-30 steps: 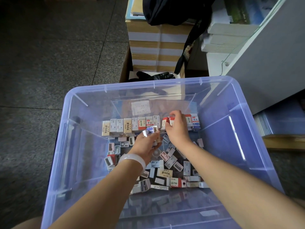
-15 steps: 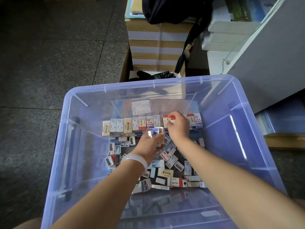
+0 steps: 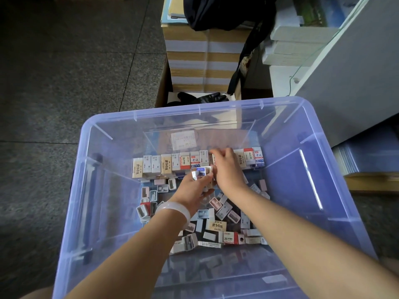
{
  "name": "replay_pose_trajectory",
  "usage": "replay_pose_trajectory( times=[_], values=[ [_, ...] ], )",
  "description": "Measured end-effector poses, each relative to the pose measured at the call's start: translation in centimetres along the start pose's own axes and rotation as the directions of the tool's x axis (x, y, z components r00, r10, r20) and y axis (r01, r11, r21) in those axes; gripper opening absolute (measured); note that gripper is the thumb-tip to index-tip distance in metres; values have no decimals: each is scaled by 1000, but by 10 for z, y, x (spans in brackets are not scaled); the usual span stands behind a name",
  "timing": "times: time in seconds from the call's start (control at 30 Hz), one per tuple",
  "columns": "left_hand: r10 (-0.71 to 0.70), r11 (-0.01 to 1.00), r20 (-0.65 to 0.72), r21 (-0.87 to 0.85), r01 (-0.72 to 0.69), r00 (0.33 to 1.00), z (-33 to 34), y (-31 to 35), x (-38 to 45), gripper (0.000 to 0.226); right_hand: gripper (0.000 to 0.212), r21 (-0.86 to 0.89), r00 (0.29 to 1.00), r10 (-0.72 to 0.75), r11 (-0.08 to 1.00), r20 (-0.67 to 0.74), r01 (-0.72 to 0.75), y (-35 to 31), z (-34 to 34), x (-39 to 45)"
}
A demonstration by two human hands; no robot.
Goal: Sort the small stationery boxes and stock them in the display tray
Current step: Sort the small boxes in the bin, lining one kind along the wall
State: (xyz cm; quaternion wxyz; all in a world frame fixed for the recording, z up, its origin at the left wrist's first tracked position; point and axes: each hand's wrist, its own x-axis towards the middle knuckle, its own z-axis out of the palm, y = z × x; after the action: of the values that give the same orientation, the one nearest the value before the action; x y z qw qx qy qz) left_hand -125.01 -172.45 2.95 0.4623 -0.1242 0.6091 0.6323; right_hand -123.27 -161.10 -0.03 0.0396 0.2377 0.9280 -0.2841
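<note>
The right hand (image 3: 226, 169) pinches a box upright into the row (image 3: 172, 164), while the left hand (image 3: 197, 186), just below the row, grips spare boxes (image 3: 201, 171).

a black glove (image 3: 203, 97) lies just beyond the far rim, on a white sheet inside an open carton (image 3: 162, 87). behind it stands a stack of paper reams (image 3: 205, 59) banded brown and white, with a black bag (image 3: 226, 11) slumped on top and its strap (image 3: 246, 61) hanging down the stack's right side. white boxes (image 3: 295, 42) are piled further right, beside a grey panel (image 3: 354, 78). the floor (image 3: 64, 72) is dark speckled stone tile.
</note>
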Motion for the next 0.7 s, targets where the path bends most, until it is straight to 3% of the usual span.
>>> replay_pose_trajectory(
  times=[0.13,0.27,0.4,0.47,0.6,0.7],
  values=[
    [-16,1000,-4,-16,16,1000,-2,-1,2,10,41,-42,998,-41,998,-45,39,1,1,2],
    [-26,1000,-24,8,26,999,-1,-3,4,8,28,273,982,127,958,-137,-86,-6,3,2],
    [-42,999,-28,-36,41,999,-4,-3,7,8,28,622,948,319,742,-2,-249,-12,1,6],
    [-57,998,-11,-25,57,998,-4,-3,6,14,27,694,927,373,656,46,-298,-12,-2,7],
    [-100,993,57,-61,103,993,3,-1,5,10,24,640,944,331,727,-8,-250,-9,-7,6],
    [-111,989,87,-89,119,990,6,3,6,21,22,529,962,250,834,-109,-157,-1,-12,4]
  ],
)
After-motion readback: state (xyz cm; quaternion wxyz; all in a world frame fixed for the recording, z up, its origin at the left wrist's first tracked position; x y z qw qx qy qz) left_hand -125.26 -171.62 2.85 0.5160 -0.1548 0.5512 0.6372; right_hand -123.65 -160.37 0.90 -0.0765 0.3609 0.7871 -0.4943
